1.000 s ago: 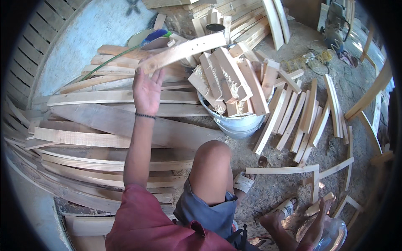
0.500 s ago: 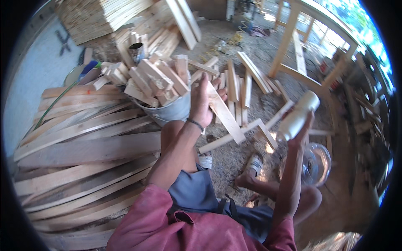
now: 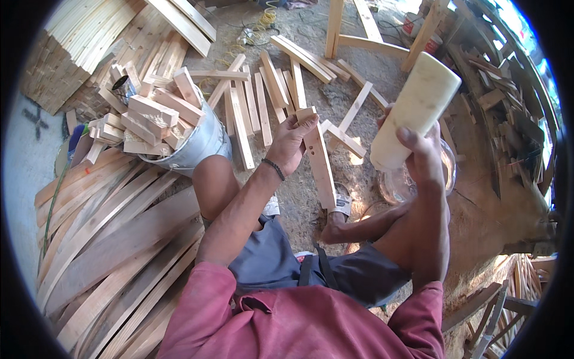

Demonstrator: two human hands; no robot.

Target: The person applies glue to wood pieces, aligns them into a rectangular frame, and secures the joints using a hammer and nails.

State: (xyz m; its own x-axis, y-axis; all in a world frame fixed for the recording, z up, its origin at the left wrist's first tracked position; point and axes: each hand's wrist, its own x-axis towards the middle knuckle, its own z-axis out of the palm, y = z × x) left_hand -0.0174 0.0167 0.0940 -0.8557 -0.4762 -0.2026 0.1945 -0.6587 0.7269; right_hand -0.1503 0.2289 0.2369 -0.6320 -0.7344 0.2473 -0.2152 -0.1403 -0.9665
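My left hand (image 3: pixel 288 143) has its fingers and thumb closed round the upper end of a short wooden slat (image 3: pixel 320 167). Small dark marks or holes show on the slat's face, and its lower end points down toward my foot. A whitish plastic bottle (image 3: pixel 415 110) is gripped in my right hand (image 3: pixel 423 152), tilted with its broad end up and to the right. The bottle is to the right of the slat and apart from it. No cap or nozzle can be made out on the bottle now.
At the left, a bucket (image 3: pixel 206 140) is heaped with wood offcuts (image 3: pixel 152 113), beside long boards (image 3: pixel 119 239). Loose wooden strips (image 3: pixel 242 113) lie on the floor ahead. A clear round container (image 3: pixel 397 182) stands behind my right forearm. Scrap wood is piled at the right.
The view has shifted right. The slat has swung from slanting to nearly upright, with my left hand now at its top end. The bottle has come closer and tilted, its broad end raised.
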